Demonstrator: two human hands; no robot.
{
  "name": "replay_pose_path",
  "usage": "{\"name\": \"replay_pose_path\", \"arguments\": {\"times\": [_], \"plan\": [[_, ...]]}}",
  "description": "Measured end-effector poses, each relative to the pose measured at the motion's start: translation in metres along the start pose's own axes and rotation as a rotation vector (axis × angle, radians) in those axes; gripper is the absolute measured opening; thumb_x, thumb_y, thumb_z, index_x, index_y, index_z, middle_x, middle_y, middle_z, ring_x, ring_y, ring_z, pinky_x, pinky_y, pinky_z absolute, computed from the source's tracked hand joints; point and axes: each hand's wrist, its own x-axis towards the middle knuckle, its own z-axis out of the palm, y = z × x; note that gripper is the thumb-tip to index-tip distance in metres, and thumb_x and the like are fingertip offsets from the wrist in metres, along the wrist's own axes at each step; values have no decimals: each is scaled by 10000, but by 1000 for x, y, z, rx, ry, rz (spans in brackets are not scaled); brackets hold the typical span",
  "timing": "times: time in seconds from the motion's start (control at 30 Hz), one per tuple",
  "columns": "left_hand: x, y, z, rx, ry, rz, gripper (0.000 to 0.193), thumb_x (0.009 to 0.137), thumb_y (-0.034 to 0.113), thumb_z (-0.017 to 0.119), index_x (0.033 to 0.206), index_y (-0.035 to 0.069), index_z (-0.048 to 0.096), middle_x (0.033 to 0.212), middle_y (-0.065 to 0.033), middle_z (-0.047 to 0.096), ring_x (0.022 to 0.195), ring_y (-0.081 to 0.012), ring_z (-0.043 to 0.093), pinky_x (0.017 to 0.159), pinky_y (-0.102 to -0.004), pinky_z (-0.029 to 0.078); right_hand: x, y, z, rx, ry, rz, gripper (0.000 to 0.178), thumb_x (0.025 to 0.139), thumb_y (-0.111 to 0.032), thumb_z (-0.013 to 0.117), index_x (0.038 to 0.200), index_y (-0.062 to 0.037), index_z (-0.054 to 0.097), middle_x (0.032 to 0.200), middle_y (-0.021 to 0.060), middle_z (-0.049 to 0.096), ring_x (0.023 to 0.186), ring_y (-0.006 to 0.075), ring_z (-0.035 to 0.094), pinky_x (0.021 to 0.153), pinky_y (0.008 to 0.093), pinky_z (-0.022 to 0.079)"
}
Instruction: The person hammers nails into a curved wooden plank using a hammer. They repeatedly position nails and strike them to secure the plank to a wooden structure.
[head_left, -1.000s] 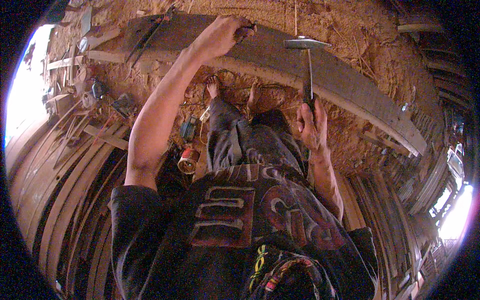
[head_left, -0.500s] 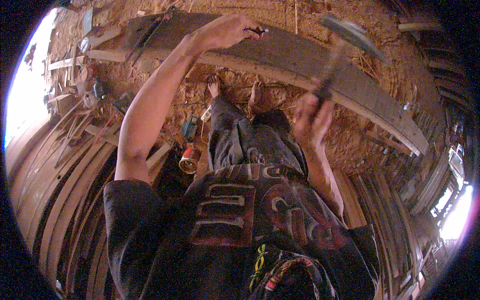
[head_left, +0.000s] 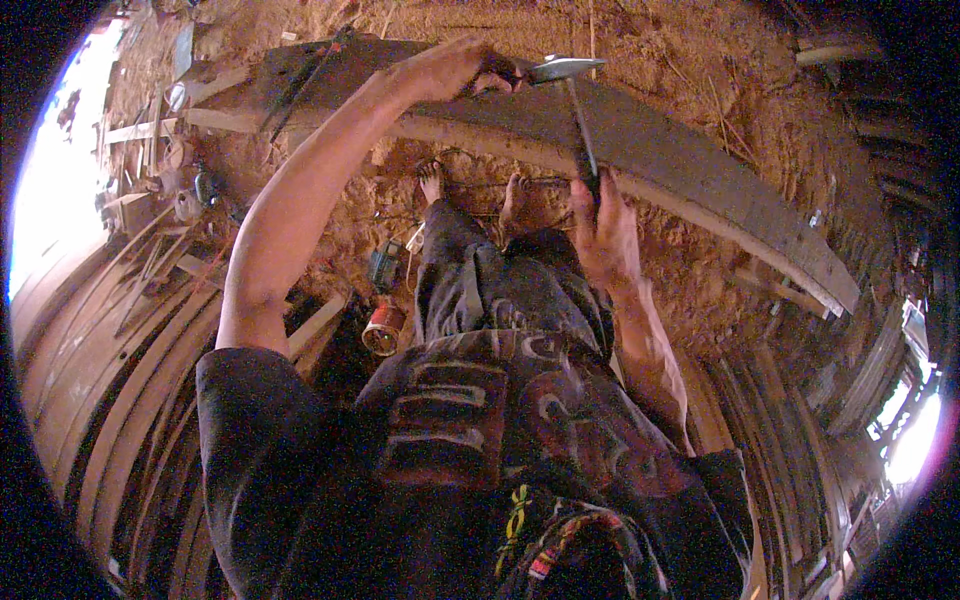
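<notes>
My right hand [head_left: 608, 235] is closed round the dark grip of a hammer [head_left: 580, 130], whose shaft points away from me. Its metal head lies right beside the fist of my left hand [head_left: 475, 68], over a long thick wooden plank [head_left: 680, 140]. The left fingers are curled round something small and dark; its kind is hidden by the hand and the hammer head. Whether the head touches it I cannot tell. The plank stretches across the far side, beyond my bare feet.
A green tool [head_left: 383, 265] and an orange-red can [head_left: 384, 328] are left of my legs. A long thin dark tool [head_left: 308, 80] lies across the plank's left part. Long boards [head_left: 130, 400] are stacked at left, more boards [head_left: 770, 440] at right. The ground [head_left: 680, 260] is brown and rough.
The hammer, blurred and raised to the right before, has swung left so that its head is beside my left fist. My left hand has shifted slightly left.
</notes>
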Motion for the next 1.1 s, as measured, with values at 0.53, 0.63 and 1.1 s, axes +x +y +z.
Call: {"name": "replay_pose_path", "arguments": {"times": [0.53, 0.63, 1.1], "plan": [[6, 17, -5, 96, -86, -125, 307, 908, 204, 598, 1180, 77, 664, 1109, -144, 692, 1038, -306, 659, 920, -418, 501, -13, 20, -11, 986, 278, -109, 288, 960, -306, 589, 1069, -40, 576, 699, 52, 552, 597, 257, 575, 526, 384, 462], [10, 11, -3, 102, -55, -45, 291, 899, 202, 610, 1148, 61, 668, 1067, -155, 694, 1008, -320, 660, 892, -430, 502, 4, 43, 39, -140, 220, -222, 335, 964, -344, 572, 1034, -17, 578, 740, 108, 603, 625, 239, 603, 538, 404, 469], [3, 12, 4, 131, -65, -104, 252, 908, 234, 617, 1073, 57, 683, 993, -173, 689, 953, -355, 655, 856, -457, 511, -7, 62, 20, -83, 94, 21, 378, 967, -346, 554, 1153, -17, 580, 918, 227, 638, 758, 409, 598, 663, 500, 487]]}}
